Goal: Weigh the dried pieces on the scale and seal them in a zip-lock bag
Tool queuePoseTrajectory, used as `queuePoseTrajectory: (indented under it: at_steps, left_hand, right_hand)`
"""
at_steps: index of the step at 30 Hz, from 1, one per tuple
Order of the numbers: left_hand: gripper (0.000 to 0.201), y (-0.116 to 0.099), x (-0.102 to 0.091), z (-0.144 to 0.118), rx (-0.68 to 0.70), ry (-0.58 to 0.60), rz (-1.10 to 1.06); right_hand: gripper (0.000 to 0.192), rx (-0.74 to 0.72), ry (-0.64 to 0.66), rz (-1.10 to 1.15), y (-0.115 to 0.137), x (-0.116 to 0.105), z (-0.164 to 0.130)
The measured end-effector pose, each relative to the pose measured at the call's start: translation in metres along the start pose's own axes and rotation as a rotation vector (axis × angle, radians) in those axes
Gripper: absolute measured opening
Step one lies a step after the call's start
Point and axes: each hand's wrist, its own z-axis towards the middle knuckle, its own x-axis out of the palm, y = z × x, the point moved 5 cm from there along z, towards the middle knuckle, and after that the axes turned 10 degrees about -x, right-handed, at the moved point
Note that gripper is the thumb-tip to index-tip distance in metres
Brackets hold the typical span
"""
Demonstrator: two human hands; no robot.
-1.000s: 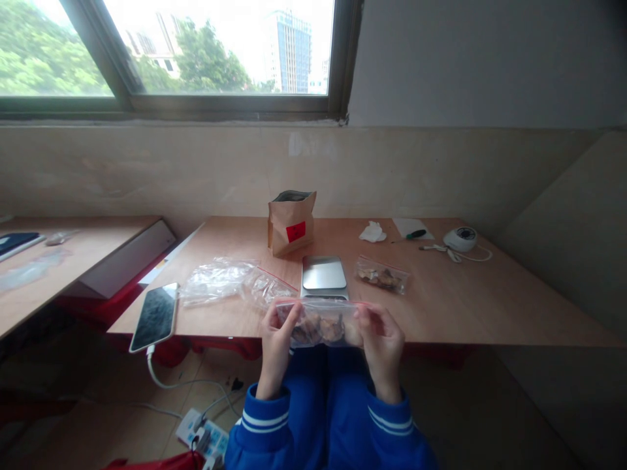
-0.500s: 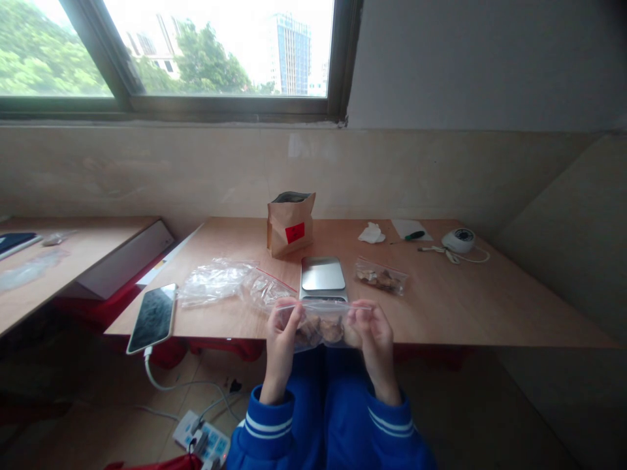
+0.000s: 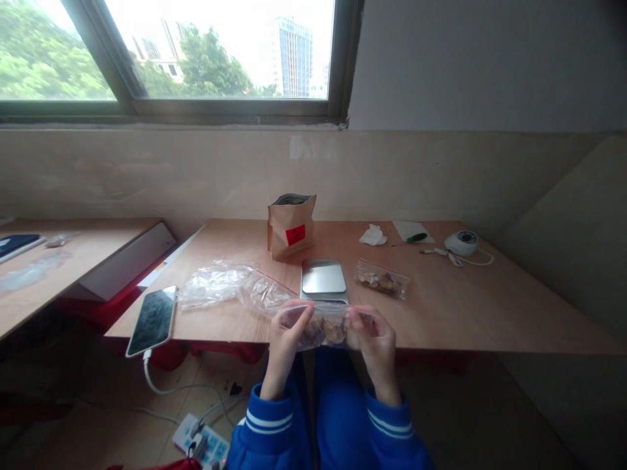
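Note:
Between my hands is a clear zip bag [image 3: 335,331] with brown dried pieces inside, held near the table's front edge. My left hand [image 3: 288,331] pinches its top edge on the left, thumb against fingers. My right hand [image 3: 373,333] grips the same top edge on the right. Just behind the bag stands a kitchen scale [image 3: 323,277] with a bare silver plate; its front is partly hidden by the bag. To the right of the scale lies another filled zip bag [image 3: 381,279]. A brown paper pouch [image 3: 290,227] with a red label stands with its top open behind the scale.
Several clear plastic bags [image 3: 218,284] lie left of the scale. A phone [image 3: 153,320] with a charging cable overhangs the front left edge. Crumpled tissue [image 3: 373,235], a green-handled screwdriver [image 3: 417,237] and a white dome camera [image 3: 461,243] sit at the back right. A power strip [image 3: 206,444] is on the floor.
My left thumb and fingers have shifted right along the bag's top edge, closer to my right hand. The bag stays in both hands; the view has tilted slightly.

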Motion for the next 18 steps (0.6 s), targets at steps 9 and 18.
queuePoseTrajectory:
  at_steps: [9,18]
  left_hand:
    - [0.027,-0.015,-0.004,0.011,0.013,0.054,0.043]
    - [0.026,-0.026,-0.011,0.013,0.047,0.007,0.075]
  right_hand:
    - [0.022,-0.087,0.101,-0.029,0.005,0.007,0.029]
    - [0.020,-0.107,0.161,-0.061,0.011,0.012,0.031]
